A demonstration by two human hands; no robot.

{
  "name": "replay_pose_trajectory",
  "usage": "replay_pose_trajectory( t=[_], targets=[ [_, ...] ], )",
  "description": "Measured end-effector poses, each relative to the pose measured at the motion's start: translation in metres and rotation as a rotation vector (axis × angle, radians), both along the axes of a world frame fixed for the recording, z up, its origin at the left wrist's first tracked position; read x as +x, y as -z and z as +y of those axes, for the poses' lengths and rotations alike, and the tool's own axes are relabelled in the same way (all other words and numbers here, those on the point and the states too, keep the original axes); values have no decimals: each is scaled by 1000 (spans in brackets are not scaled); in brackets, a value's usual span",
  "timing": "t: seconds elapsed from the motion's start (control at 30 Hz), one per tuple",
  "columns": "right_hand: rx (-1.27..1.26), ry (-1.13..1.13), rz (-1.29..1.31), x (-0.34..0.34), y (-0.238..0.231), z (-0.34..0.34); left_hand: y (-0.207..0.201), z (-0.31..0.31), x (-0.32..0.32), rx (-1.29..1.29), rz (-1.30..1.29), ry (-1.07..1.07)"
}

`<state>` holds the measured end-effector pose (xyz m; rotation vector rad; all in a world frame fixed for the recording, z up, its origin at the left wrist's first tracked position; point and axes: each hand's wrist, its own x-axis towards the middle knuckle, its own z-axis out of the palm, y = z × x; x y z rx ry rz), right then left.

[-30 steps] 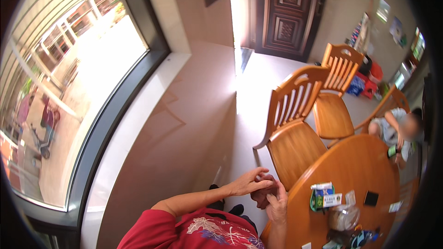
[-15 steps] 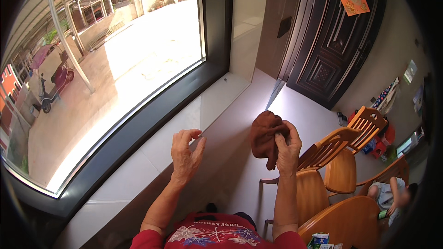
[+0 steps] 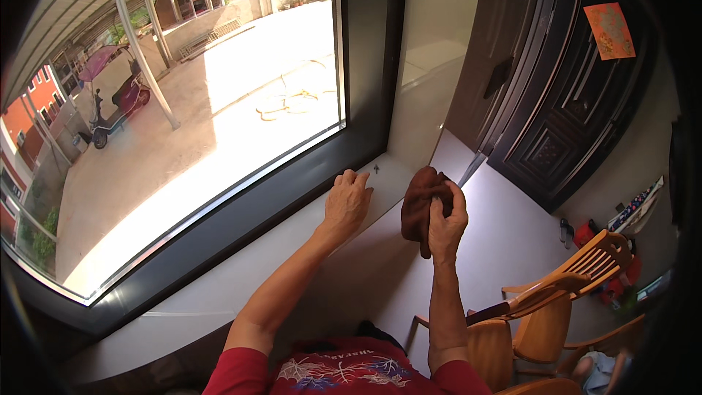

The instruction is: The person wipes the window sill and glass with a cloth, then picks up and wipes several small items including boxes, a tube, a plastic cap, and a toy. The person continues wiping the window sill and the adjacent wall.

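My right grip [image 3: 447, 225] is pinched on a cloth [image 3: 414, 208], with my thumb pressed to its near face. Most of the cloth lies to the left of my thumb; its top bunches above the pinch, and a narrow end hangs below it. My left grip [image 3: 347, 203] is released, fingers loosely bent, near the cloth but apart from it. It is over the inner edge of the sill, and I cannot tell whether the fingertips touch anything.

The cloth is dark brown, soft and crumpled, with deep folds gathering toward my thumb and a rounded outer edge on the left.

Below my left forearm runs the sill [image 3: 219, 289], pale and smooth, with a small dark speck [image 3: 376, 169] near its far end. A thick dark frame [image 3: 248, 218] borders it, and through the glass I see a sunlit yard [image 3: 168, 168] with a scooter [image 3: 117, 113] under a purple canopy.

To the right, the floor [image 3: 497, 219] is pale and shiny. Beyond it stands a dark panelled door [image 3: 567, 117] bearing an orange paper [image 3: 610, 31]. Wooden chairs [image 3: 488, 351] crowd the lower right, where a person [image 3: 601, 374] in pale clothes is partly cut off.
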<state>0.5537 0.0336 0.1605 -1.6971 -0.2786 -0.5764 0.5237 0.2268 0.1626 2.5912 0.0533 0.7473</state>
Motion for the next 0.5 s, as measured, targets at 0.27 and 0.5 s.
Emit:
replay_pose_trajectory(
  t=[0.27,0.5],
  targets=[
    [-88,-51,-25,38,8,3,0,-23,62,-140,267,-252],
    [-33,-150,-8,47,15,10,16,-22,80,-115,229,-343]
  ],
)
